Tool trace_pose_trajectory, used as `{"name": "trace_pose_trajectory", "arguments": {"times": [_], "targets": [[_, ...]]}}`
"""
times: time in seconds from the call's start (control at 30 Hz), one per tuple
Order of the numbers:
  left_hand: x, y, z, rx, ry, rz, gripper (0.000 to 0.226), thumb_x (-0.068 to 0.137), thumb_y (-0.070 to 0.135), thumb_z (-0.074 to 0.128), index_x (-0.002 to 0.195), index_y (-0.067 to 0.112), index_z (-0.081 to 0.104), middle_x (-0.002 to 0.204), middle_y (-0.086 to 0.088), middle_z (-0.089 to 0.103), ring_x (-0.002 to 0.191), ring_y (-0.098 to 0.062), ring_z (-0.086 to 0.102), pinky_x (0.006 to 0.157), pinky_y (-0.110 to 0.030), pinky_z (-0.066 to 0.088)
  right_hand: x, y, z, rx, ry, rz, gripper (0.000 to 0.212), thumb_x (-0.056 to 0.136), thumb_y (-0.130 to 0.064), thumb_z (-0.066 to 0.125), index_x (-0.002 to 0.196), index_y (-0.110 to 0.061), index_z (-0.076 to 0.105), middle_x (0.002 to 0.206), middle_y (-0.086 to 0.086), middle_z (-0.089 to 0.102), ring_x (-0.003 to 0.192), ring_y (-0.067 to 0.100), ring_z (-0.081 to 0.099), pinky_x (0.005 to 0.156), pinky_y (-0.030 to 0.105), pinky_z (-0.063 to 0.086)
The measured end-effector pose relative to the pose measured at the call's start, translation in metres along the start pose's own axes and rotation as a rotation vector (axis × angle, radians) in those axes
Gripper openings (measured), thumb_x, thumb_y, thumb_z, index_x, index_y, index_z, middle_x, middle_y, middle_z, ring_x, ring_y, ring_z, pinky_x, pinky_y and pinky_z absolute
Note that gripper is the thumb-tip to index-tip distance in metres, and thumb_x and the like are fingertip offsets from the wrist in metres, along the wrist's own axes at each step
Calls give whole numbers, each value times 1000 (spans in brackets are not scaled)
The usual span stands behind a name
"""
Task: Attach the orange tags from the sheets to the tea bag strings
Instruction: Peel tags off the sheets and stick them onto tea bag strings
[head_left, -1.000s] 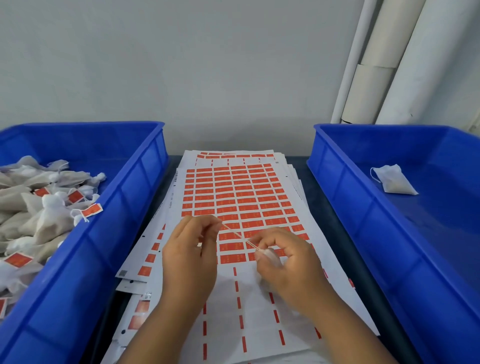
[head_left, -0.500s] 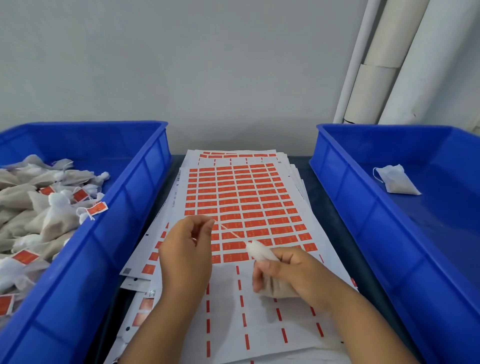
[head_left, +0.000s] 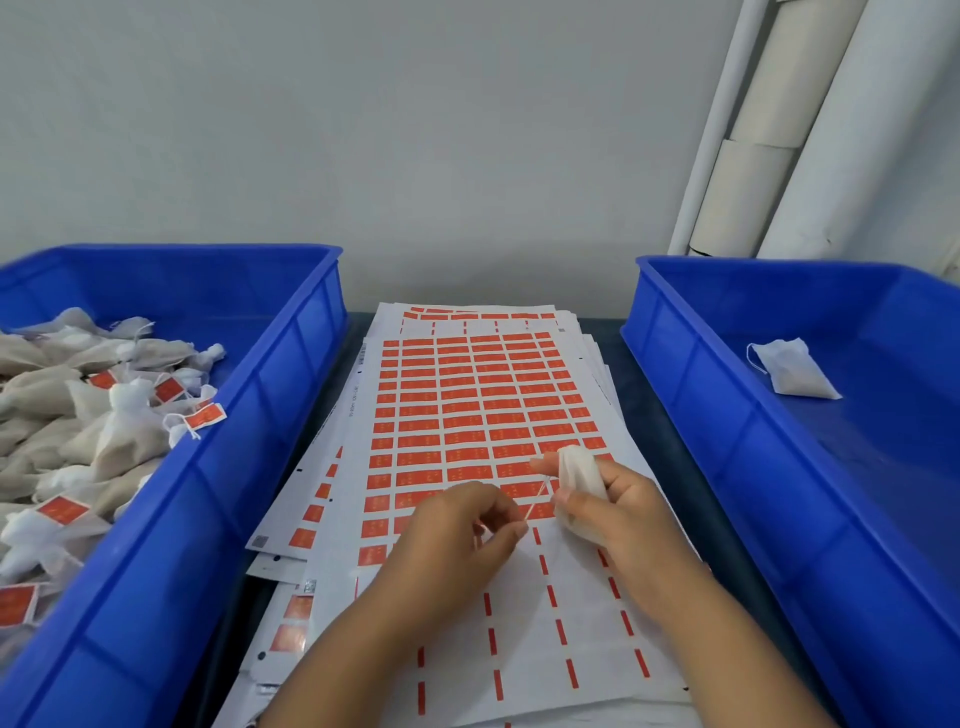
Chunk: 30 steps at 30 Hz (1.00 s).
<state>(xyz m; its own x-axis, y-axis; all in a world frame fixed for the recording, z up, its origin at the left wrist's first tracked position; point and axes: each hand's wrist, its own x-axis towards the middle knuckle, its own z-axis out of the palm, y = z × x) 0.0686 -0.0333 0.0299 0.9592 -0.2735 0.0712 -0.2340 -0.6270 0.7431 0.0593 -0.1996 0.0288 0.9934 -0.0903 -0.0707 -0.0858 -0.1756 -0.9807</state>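
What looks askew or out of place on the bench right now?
Nothing is spilled or damaged. The sheets lie in a loosely fanned stack with corners sticking out on the left, not squared up. The right bin holds only one untagged tea bag; the left bin is piled with tagged ones.

No text can be read with certainty. The orange tags (head_left: 470, 415) on the top sheet (head_left: 582, 629) carry small pale marks, too blurred to read. Along the left edge of this sheet runs one thin line of small dark print (head_left: 354, 402), also too small to read. On the lower sheets near the left edge of the stack there are small square codes (head_left: 260, 541), like QR codes, not legible. The tags on the tea bags in the left blue bin (head_left: 291, 395) show only faint marks.
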Motion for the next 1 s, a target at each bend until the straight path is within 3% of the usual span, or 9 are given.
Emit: {"name": "trace_pose_trajectory", "arguments": {"times": [0.07,0.17,0.27,0.37,0.6,0.73,0.87,1.0], "targets": [[-1,1,0,-19,27,65,20,88,34,60,74,45,51,84,30,52,85,5,54,63,0,42,-1,-1,2,-126,-4,-70,8,90,-35,61,92,-42,65,92,-29,64,91,3,61,74,13,50],[-3,0,2,-39,67,158,20,89,35,58,76,47,49,92,36,46,95,15,44,73,1,40,-3,-1,8,-279,-45,-154,9,87,-39,62,85,-46,57,89,-34,57,86,-6,58,56,1,40],[-2,-1,2,-34,96,245,25,91,28,56,79,49,48,97,36,44,103,14,40,82,0,37,-5,2,14,-366,-140,-191,13,88,-35,63,80,-44,57,82,-27,60,84,-10,57,56,0,41],[-1,-2,3,-48,138,267,30,93,20,53,80,47,47,99,34,46,103,14,41,81,1,36,-6,3,15,-382,-222,-189,13,90,-33,61,79,-41,60,78,-22,63,77,-3,60,57,5,43],[-1,-3,7,-173,100,97,23,94,21,52,80,39,53,83,22,57,84,13,51,63,0,42,-7,4,13,-348,-377,-223,13,88,-25,65,87,-38,65,86,-16,67,81,4,62,67,16,52],[1,-1,7,-277,116,2,17,93,22,54,80,34,56,79,17,60,75,9,56,57,-3,42,-8,7,16,-343,-306,-256,17,86,-23,66,84,-40,63,81,-14,65,79,0,60,62,10,48],[2,-1,6,-405,134,-119,14,91,24,57,80,32,61,72,17,64,71,6,59,54,-3,42,-7,9,19,-333,-161,-246,20,84,-29,67,84,-42,53,84,-28,58,84,-11,56,57,1,43],[3,-2,5,-567,60,-259,15,90,27,58,79,29,67,71,16,67,68,-3,64,56,-9,46,-6,10,20,-245,-124,-207,28,84,-26,68,93,-47,52,95,-30,59,89,-7,59,60,1,44]]}}
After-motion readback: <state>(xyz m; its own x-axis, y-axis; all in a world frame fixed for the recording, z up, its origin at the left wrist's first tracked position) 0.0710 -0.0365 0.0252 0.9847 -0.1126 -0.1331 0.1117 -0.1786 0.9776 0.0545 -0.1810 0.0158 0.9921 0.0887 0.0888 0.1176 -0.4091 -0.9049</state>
